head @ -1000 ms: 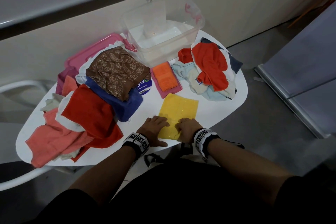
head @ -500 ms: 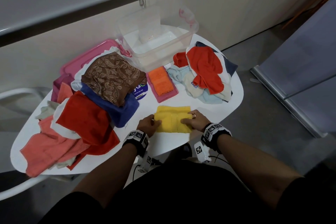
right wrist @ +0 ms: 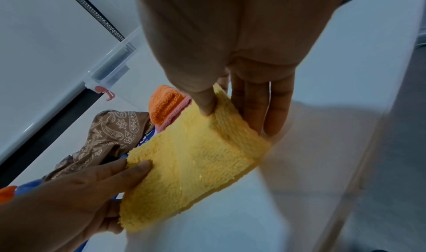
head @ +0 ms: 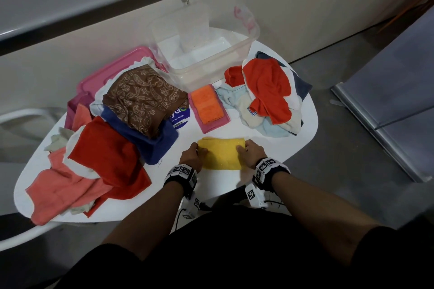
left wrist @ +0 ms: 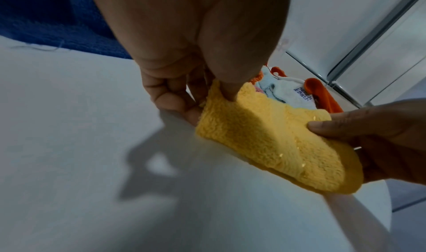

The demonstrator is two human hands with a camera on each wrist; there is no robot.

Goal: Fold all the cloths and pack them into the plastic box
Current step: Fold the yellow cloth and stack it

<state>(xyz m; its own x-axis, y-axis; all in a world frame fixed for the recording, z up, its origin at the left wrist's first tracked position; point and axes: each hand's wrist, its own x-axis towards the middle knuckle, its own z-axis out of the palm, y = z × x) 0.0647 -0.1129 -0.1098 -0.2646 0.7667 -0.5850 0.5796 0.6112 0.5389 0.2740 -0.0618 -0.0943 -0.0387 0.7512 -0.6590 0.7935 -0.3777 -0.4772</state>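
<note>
Folded cloth point(head: 220, 153) between hands at table point(head: 220, 185) front, plastic box point(head: 202, 47) behind, cloth piles either side

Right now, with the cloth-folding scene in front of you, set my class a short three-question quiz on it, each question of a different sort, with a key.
1. True or false: the plastic box already holds folded coloured cloths.
2. Which cloth do the left hand and right hand grip? A) brown paisley cloth B) yellow cloth C) blue cloth
3. Fill in: the folded orange cloth lies on a folded ___ cloth.

Key
1. False; no coloured cloth shows inside.
2. B; one hand pinches each end.
3. Pink.
</note>
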